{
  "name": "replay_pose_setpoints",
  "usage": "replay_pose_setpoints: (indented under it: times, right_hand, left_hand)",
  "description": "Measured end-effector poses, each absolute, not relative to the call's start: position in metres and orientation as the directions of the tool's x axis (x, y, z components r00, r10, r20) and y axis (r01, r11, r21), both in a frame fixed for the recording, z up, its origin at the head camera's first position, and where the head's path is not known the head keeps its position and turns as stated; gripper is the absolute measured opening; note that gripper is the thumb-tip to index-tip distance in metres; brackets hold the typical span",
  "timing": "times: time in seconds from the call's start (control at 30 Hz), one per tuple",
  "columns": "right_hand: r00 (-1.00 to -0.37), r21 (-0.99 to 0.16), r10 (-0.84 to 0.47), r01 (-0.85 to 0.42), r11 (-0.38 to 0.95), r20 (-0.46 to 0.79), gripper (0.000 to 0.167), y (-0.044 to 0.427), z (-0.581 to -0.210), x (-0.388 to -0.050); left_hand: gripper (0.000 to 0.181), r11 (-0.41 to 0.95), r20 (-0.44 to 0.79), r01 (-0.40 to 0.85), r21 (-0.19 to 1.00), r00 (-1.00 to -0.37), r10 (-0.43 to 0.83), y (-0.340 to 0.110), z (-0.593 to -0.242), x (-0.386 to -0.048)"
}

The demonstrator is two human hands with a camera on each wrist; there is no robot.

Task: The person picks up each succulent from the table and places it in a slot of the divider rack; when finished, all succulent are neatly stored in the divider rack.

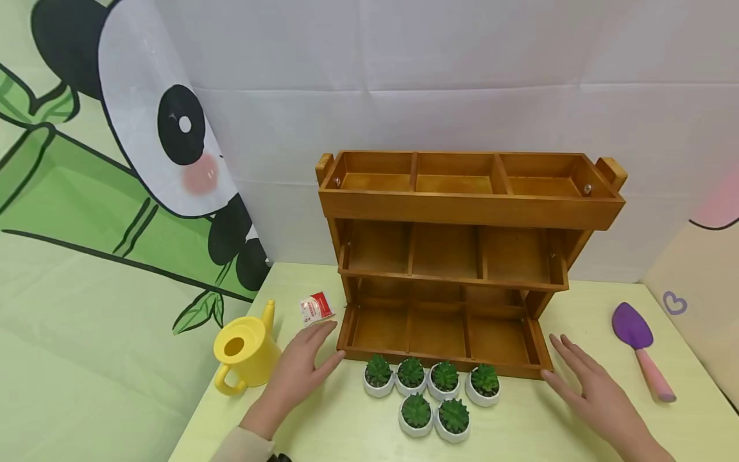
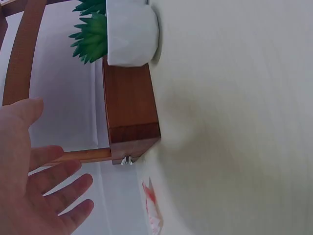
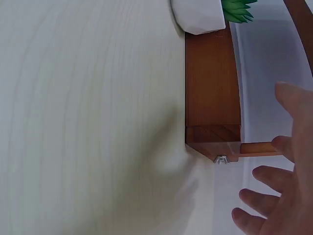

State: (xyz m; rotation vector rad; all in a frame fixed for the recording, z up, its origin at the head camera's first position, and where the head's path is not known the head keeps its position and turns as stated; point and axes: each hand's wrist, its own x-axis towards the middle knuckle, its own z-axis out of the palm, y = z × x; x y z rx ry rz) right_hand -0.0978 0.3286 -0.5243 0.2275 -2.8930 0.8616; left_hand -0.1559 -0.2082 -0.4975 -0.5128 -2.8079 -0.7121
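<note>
A brown wooden shelf (image 1: 444,209) with three stepped tiers, each split into three compartments, stands at the back of the table. My left hand (image 1: 300,369) is beside its lower left corner, fingers extended, holding nothing. At the lower right corner my right hand (image 1: 594,388) has its fingers spread, also holding nothing. Both wrist views show the hands near the bottom tier's ends; whether either touches the wood I cannot tell. Several small succulents in white pots, one potted succulent (image 1: 453,420) among them, stand in two rows before the shelf.
A yellow watering can (image 1: 247,353) stands left of my left hand. Behind that hand lies a red and white packet (image 1: 316,308). A trowel (image 1: 634,333) with a purple blade and pink handle lies on the right of the pale table (image 1: 346,436). Printed cloth hangs behind.
</note>
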Motion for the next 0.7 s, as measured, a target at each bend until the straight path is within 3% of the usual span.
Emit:
replay_pose_setpoints:
  times: [0.27,0.7]
  right_hand:
    - [-0.993,-0.687,-0.061,-0.111,0.718,0.097,0.078,0.32,-0.536,-0.104]
    - [-0.997,-0.864,0.072,0.015,0.503,0.025,0.078,0.306,-0.553,-0.109]
  left_hand:
    - [0.045,0.745,0.254,0.329,0.58,-0.942,0.219,-0.197,-0.513,-0.149]
    - [0.038,0.673,0.249,0.313,0.67,-0.949,0.194,-0.183,-0.535,-0.137]
